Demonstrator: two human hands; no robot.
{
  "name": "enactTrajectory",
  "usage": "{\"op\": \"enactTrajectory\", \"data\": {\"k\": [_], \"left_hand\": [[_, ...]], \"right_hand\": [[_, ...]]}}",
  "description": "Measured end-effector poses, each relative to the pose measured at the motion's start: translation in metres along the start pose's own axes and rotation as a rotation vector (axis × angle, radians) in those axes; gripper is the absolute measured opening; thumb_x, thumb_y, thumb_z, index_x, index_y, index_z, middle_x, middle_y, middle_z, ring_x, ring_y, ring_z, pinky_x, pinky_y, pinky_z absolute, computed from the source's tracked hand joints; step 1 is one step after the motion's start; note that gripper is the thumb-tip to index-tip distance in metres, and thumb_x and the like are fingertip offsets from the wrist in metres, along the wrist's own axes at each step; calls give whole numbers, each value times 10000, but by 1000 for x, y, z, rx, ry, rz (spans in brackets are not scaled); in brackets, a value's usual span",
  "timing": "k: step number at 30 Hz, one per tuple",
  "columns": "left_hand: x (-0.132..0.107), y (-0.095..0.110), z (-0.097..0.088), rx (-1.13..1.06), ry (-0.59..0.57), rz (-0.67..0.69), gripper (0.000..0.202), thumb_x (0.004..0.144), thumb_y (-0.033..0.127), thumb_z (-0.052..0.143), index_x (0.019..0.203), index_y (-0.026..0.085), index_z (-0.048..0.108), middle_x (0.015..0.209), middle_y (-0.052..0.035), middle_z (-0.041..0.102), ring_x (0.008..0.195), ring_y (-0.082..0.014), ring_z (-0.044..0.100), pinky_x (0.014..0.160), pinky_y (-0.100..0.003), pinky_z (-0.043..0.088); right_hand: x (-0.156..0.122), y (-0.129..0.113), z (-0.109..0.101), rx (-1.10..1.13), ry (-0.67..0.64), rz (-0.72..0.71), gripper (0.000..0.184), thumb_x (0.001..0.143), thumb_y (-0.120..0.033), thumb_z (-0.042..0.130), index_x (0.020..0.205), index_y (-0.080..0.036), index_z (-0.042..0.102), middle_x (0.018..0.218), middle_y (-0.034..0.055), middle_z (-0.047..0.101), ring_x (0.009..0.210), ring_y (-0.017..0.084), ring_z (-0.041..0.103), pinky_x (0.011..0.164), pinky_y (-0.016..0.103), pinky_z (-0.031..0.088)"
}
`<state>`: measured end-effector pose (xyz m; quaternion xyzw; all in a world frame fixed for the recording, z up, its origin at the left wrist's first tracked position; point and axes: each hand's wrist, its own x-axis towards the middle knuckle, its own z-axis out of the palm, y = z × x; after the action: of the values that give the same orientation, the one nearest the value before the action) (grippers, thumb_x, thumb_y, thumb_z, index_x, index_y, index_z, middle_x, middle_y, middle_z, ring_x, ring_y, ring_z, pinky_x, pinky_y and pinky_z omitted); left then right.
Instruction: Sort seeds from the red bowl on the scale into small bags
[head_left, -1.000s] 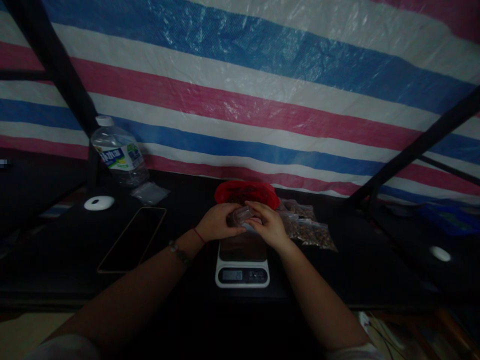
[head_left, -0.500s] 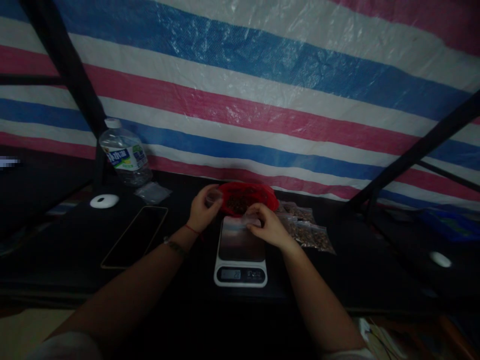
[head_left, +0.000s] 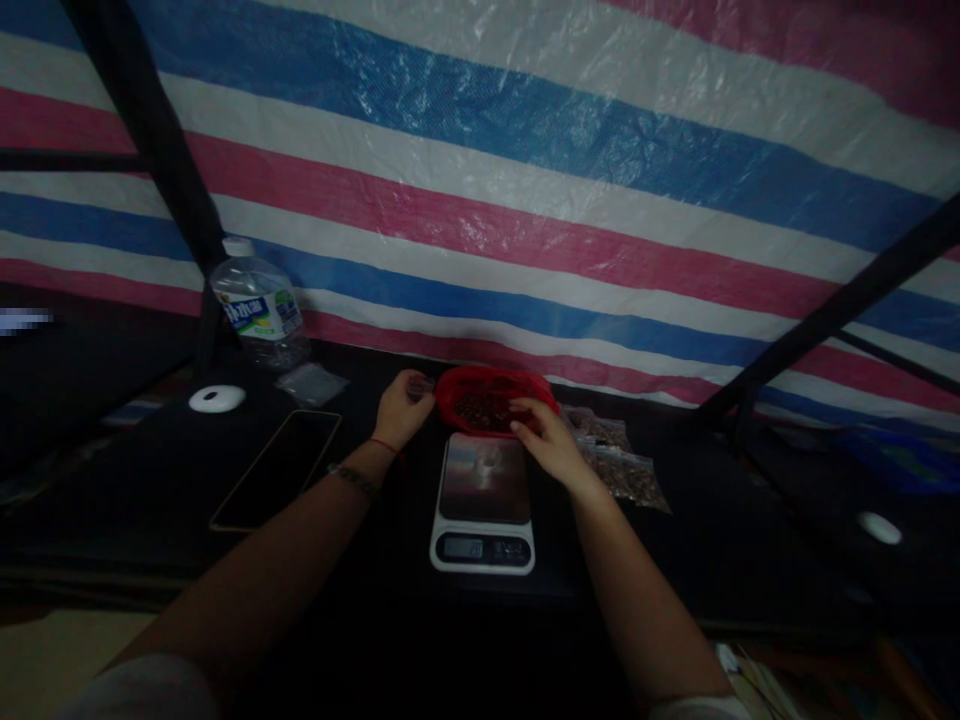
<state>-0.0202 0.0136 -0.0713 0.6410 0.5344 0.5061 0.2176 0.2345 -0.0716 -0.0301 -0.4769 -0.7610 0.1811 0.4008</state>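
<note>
Right hand [head_left: 551,440] has moved since the previous frame, from above the scale [head_left: 484,495] to the near right edge of the red bowl [head_left: 448,392]. Small clear cup [head_left: 421,386] sits in the left hand [head_left: 400,412], pinched between thumb and fingers, just left of the bowl. Right thumb and fingers stand apart over the bowl. Dark brown bits [head_left: 480,408] lie in the bowl, loose. Scale directly in front of it, display reading 28; pale round patch on its plate, cannot tell whether reflection or clear object. Filled clear bags [head_left: 630,478] lie right of the bowl, partly overlapping. Farther left: phone [head_left: 277,470] flat, white oval object [head_left: 217,399], clear flat bag [head_left: 313,384], bottle [head_left: 262,310] upright. Striped sheet [head_left: 525,160] behind everything.
</note>
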Motion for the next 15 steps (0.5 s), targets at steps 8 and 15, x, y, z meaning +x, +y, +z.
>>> {"op": "enactTrajectory", "data": {"k": [8,15], "left_hand": [[-7,11,1,76,-135,-49,317,714,451,634,906,204,582,836,-41,682,764,-198,656,684,-315,507],[-1,18,4,146,-142,-133,242,695,369,648,827,203,531,784,-35,660,716,-186,628,639,-281,461]], "right_hand": [[42,9,-3,-271,-109,-31,250,804,-85,448,887,-185,662,932,72,652,938,202,594,900,385,457],[48,30,-33,-515,333,275,666,712,-385,674,1282,-102,476,1219,212,551,1139,339,509,973,478,389]]}}
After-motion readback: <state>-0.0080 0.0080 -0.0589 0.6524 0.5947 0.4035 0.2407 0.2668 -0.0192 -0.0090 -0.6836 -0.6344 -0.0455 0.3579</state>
